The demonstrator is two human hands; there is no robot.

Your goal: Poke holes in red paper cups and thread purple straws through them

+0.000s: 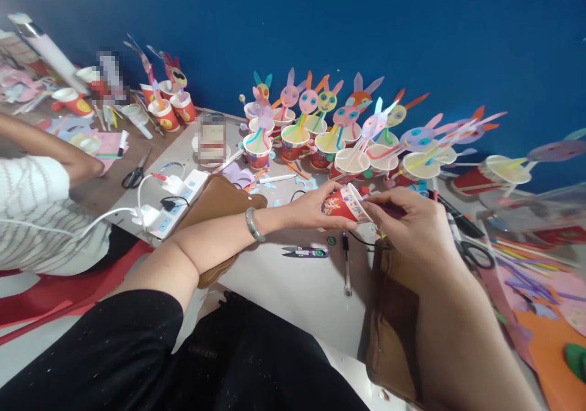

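Red paper cup [347, 204] on its side, mouth rightward, 2 hands' grip

Craft workshop — rows of paper-cup bunnies [348, 136], scissors [135, 176], coloured paper scraps [540, 283].

A glossy printed paper cup [347, 204] is seen; the worktop [293, 289] is smooth and matt, the scissors [135, 174] metal-bladed.

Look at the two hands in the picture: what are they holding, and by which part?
A red paper cup, tipped sideways. The left hand grips its base end; the right hand pinches its rim.
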